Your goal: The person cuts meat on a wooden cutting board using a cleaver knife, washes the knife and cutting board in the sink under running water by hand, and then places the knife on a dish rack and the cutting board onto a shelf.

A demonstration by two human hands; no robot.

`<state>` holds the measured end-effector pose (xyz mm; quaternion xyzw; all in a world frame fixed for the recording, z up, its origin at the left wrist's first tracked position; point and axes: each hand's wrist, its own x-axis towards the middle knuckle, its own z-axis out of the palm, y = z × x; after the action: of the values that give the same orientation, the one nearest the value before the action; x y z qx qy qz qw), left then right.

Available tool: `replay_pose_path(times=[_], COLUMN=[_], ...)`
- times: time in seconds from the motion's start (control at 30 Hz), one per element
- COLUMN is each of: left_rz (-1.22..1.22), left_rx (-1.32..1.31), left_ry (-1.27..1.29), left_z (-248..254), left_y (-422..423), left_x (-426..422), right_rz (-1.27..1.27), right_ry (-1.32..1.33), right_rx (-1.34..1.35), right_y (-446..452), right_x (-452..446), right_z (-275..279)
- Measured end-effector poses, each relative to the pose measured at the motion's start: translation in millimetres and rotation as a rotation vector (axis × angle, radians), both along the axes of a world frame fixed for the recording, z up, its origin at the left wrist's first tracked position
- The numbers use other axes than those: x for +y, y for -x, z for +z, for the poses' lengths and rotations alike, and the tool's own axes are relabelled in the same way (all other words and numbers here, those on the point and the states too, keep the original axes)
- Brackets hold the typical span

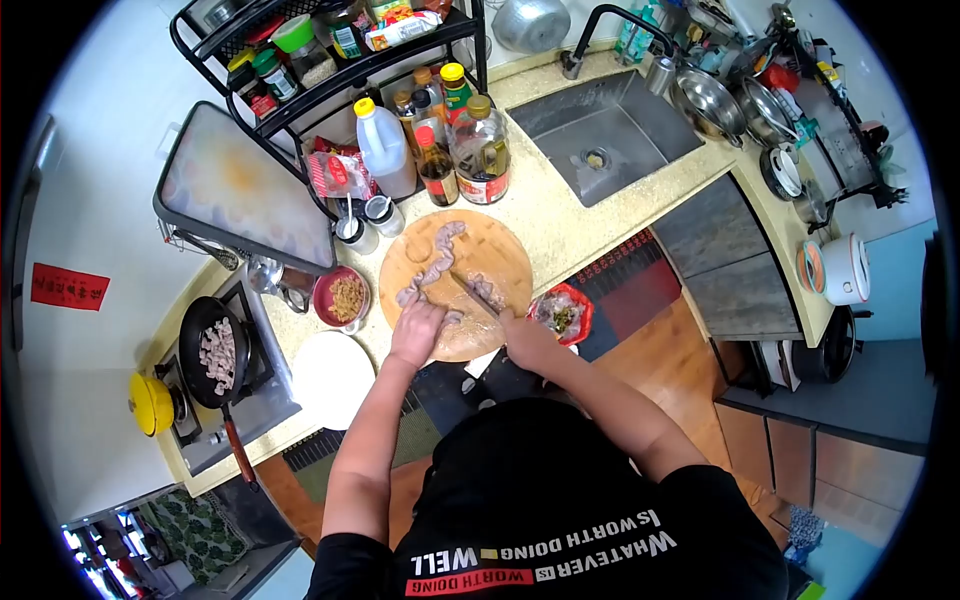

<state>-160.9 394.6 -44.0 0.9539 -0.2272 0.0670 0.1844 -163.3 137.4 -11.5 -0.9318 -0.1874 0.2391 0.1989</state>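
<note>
A round wooden cutting board (505, 240) lies on the counter in front of me. A long, wavy strip of greyish-pink raw meat (437, 265) runs across its left half. My left hand (416, 330) is at the board's near left edge, its fingers closed on the lower end of this strip. My right hand (530, 340) grips a kitchen knife (474, 295) at the board's near right edge. The blade points up and left across the board. Small cut pieces of meat (487, 290) lie just right of the blade.
A white plate (333, 380) and a bowl of minced food (346, 297) stand left of the board. A black frying pan (214, 352) with meat pieces sits on the stove. Bottles (385, 150) crowd behind; a red waste basket (563, 315) and sink (610, 140) are right.
</note>
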Motion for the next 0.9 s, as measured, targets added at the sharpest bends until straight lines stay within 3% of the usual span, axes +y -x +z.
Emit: replay_pose_path(times=[0.27, 0.37, 0.63, 0.9], left_rz=[0.317, 0.23, 0.023, 0.043], left_rx=[0.093, 0.111, -0.096, 0.009], left_ry=[0.062, 0.013, 0.016, -0.057], left_z=[0, -3, -17, -19], left_y=[-19, -15, -2, -3], left_x=[-52, -47, -44, -48], right_rz=[-0.07, -0.018, 0.006, 0.059], right_ry=[-0.005, -0.019, -0.003, 0.038], right_rx=[-0.055, -0.062, -0.085, -0.017], right_y=[0, 11, 22, 27], right_x=[-11, -6, 0, 1], right_z=[10, 30, 9, 32])
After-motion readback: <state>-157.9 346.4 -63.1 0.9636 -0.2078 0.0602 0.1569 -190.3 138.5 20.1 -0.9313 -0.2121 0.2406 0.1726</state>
